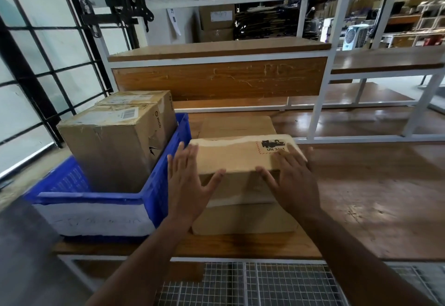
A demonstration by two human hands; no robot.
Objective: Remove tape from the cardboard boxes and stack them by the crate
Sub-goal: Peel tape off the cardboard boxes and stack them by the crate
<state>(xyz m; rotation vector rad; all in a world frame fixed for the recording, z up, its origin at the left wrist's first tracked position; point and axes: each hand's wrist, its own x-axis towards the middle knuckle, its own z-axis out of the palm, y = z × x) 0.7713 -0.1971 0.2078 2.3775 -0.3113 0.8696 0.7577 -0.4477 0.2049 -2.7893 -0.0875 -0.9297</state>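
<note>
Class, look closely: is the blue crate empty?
No. Two taped cardboard boxes stand inside the blue crate, one behind the other.

A warehouse: stacked cartons (216, 22) on metal shelving (342, 16), a blue crate (166, 161) of parcels, a wooden counter (373, 185).

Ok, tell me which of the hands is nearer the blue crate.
Left. The left hand rests on the flattened box's left end, right beside the blue crate; the right hand rests on its far end.
</note>
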